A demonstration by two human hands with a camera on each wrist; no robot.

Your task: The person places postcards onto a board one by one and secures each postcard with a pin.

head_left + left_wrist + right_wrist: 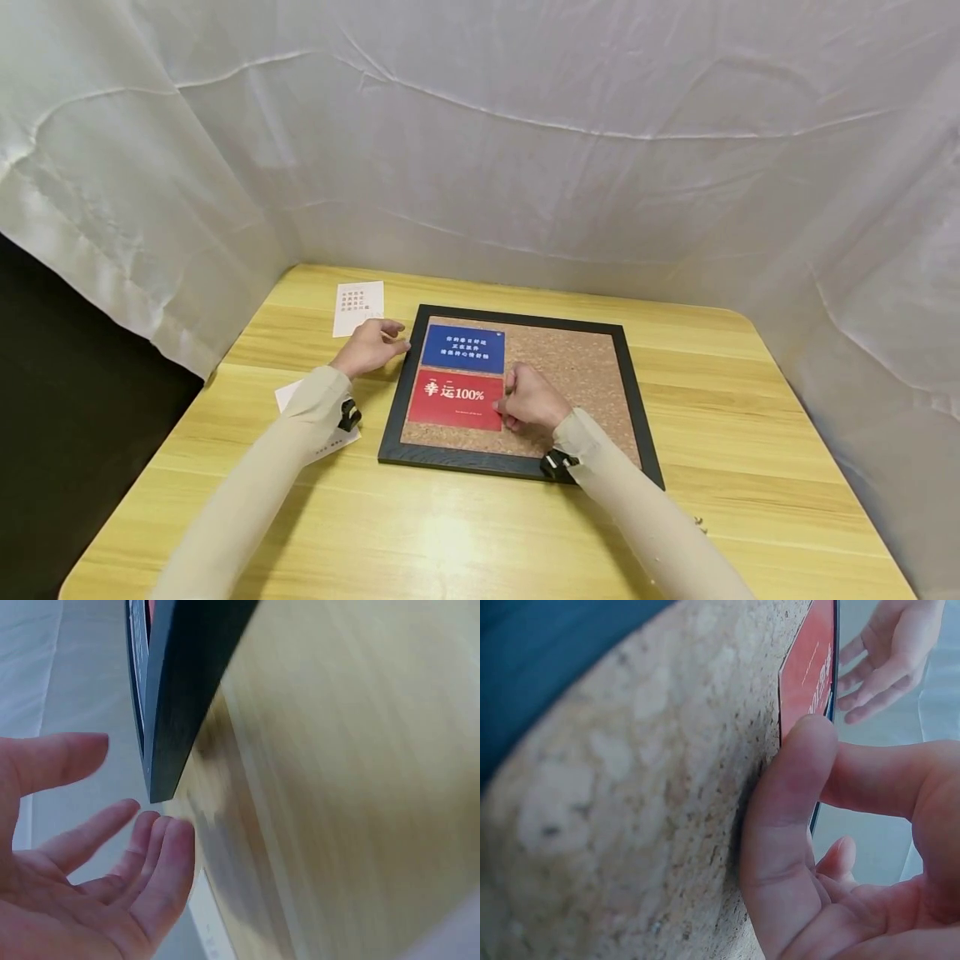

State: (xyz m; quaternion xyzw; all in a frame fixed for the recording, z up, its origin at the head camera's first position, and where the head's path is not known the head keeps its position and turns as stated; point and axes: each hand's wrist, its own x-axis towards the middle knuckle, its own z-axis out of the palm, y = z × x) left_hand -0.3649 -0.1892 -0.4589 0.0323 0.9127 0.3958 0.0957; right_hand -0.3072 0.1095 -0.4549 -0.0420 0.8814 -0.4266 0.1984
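The right hand [531,400] is resting on the cork board [577,367], its grip narrow, thumb and fingers pinching the right edge of the red card [455,400], which is lying flat in the board's lower left part with its long axis running left to right and its print reading upright toward the person. Just above the red card, edges touching, the blue card [462,348] is lying the same way. The left hand [369,346] is hovering at the board's black frame [395,392] near its upper left corner, grip loose and holding nothing, while a white card [358,307] is lying on the table [450,533] just beyond that hand.
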